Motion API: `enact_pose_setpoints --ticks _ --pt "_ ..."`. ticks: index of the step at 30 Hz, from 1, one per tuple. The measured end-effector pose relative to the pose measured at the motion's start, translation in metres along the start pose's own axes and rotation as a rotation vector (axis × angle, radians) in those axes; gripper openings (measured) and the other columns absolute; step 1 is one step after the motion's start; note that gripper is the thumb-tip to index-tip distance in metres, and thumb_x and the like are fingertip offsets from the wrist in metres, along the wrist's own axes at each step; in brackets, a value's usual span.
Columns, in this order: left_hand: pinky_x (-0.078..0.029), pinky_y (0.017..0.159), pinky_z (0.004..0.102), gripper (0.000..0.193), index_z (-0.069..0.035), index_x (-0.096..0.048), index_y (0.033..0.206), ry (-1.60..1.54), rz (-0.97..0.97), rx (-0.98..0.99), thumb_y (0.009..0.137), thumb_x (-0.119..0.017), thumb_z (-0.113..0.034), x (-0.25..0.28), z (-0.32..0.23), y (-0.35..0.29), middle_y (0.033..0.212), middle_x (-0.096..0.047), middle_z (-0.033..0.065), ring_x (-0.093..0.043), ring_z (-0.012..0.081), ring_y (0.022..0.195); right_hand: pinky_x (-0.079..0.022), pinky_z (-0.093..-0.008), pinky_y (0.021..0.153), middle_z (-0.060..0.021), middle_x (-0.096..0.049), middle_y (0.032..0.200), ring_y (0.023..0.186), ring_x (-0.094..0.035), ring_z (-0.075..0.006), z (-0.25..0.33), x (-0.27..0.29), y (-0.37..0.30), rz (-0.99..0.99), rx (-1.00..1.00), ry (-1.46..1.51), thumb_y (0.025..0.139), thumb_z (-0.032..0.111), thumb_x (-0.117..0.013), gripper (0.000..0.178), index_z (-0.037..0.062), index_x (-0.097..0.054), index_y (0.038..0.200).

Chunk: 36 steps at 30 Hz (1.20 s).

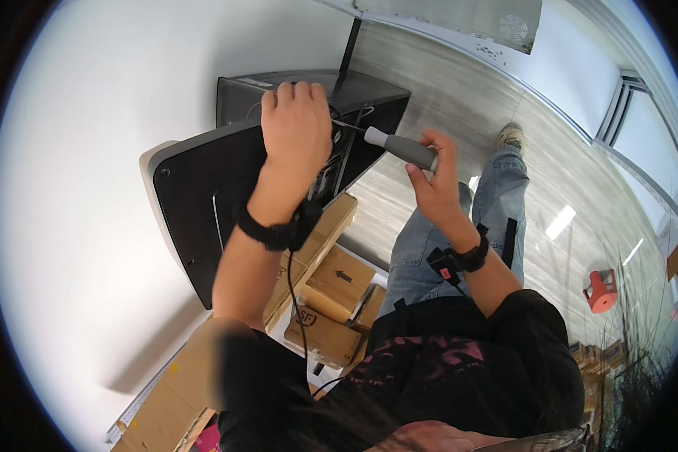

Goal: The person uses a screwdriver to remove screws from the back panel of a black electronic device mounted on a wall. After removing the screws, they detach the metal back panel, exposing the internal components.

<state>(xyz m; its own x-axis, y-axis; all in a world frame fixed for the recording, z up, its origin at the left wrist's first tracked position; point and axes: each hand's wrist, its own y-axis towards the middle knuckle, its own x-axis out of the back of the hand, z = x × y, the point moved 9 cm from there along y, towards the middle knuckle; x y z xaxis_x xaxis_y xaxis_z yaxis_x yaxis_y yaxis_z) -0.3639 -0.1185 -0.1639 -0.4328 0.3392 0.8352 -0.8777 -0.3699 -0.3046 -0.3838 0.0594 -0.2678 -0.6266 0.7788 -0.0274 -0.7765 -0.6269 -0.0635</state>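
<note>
My right hand (438, 181) is closed round the grey handle of a screwdriver (407, 148). Its thin shaft points left into the opened side of a dark computer case (384, 90), where the tip is hard to make out. My left hand (297, 124) is closed, knuckles up, over the case beside that opening. Whatever its fingers grip is hidden beneath it. Toward me, a large black panel with a pale rounded edge (196, 203) stands tilted against the case, partly behind my left forearm. Cables and metal parts show inside the opening.
Several cardboard boxes (337, 282) are stacked below the case, near my legs. A metal side panel with a round vent (467, 19) lies at the far edge, with small screws (491, 51) beside it. A red object (601, 291) rests on the floor at right. A white wall (90, 188) borders the left.
</note>
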Motion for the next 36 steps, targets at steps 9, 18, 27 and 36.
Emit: enact_pose_setpoints --ticks 9,18,27,36 --pt "-0.048 0.057 0.0354 0.010 -0.009 -0.061 0.068 0.083 0.220 0.056 0.075 -0.064 -0.016 -0.057 0.016 0.008 0.068 -0.063 0.0084 -0.063 0.0257 0.071 -0.047 -0.0377 0.071 -0.0165 -0.056 0.103 0.091 -0.057 -0.0325 0.000 0.005 0.000 -0.008 -0.114 -0.050 0.080 0.005 -0.065 0.041 0.0081 -0.052 0.118" --pt "-0.050 0.060 0.0348 0.016 -0.009 -0.063 0.070 0.086 0.239 0.052 0.079 -0.064 -0.022 -0.056 0.013 0.008 0.068 -0.064 0.0074 -0.064 0.0243 0.073 -0.046 -0.0364 0.066 -0.0165 -0.056 0.095 0.082 -0.056 -0.0278 -0.020 -0.001 -0.009 -0.046 -0.143 -0.010 0.090 0.029 -0.060 0.046 0.0035 -0.044 0.125" --pt "-0.050 0.059 0.0351 0.015 -0.009 -0.064 0.069 0.053 0.217 0.059 0.078 -0.064 -0.022 -0.055 0.015 0.007 0.069 -0.064 0.0079 -0.064 0.0245 0.072 -0.042 -0.0311 0.069 -0.0124 -0.050 0.092 0.078 -0.051 -0.0218 -0.034 -0.008 -0.015 0.042 -0.310 0.024 0.091 0.028 -0.059 0.048 0.0033 -0.042 0.127" --pt "-0.050 0.060 0.0355 0.010 -0.009 -0.063 0.068 0.036 0.213 0.062 0.075 -0.064 -0.017 -0.053 0.015 0.007 0.068 -0.064 0.0084 -0.064 0.0252 0.071 -0.043 -0.0313 0.076 -0.0108 -0.050 0.099 0.085 -0.050 -0.0194 -0.048 -0.012 -0.017 0.079 -0.405 0.096 0.086 0.018 -0.064 0.053 0.0044 -0.038 0.130"
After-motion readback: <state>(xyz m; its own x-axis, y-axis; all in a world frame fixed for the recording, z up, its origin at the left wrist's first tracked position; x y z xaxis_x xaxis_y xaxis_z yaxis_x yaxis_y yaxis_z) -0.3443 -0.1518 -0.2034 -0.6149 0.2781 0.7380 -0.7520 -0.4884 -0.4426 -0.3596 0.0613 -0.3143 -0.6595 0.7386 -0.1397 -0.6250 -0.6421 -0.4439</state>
